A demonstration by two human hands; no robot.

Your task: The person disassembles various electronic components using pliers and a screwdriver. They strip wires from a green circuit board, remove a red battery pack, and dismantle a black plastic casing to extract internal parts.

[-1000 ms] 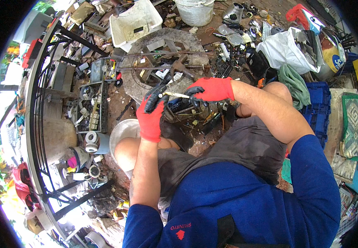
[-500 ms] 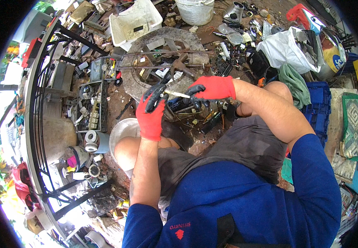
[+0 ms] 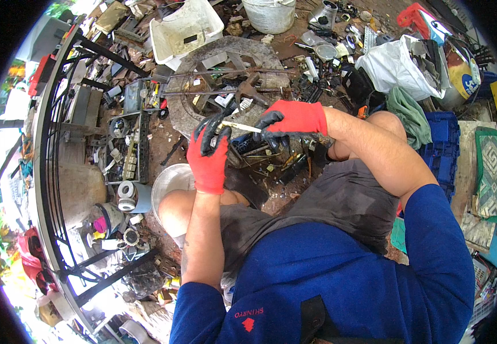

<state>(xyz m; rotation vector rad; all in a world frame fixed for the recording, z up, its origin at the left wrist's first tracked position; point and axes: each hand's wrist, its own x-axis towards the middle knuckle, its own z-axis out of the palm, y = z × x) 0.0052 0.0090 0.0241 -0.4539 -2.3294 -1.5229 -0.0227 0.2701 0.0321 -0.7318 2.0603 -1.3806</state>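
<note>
Fingers of both gloved hands close on one thin pale strip [image 3: 241, 126], the only piece held, and it bridges the gap between them.

Head view: the left hand [image 3: 209, 156], in a red glove with black fingertips, pinches the strip's near end from about seven o'clock. The right hand [image 3: 290, 121], in a matching glove, pinches the far end from about three o'clock. Neither hand stands wide; each set of fingers is narrowed onto the strip, though the exact contact under the black tips is too small to make out. The strip's long axis runs roughly from nine to three o'clock, dipping slightly toward the right hand. Both hands sit equally close, each touching one end.

Counts: two gloved hands, one strip, two bare knees.

At twelve o'clock from the hands lies one round rusty metal disc [image 3: 225, 80] with loose parts on it. Beyond it, at eleven o'clock, stands one white plastic tub [image 3: 185, 30], and at twelve o'clock one white bucket [image 3: 268, 12]. At nine o'clock, near the left knee, sits one shiny metal bowl [image 3: 171, 180]. At two o'clock lies one white plastic bag [image 3: 397, 63] stuffed with scrap.
</note>
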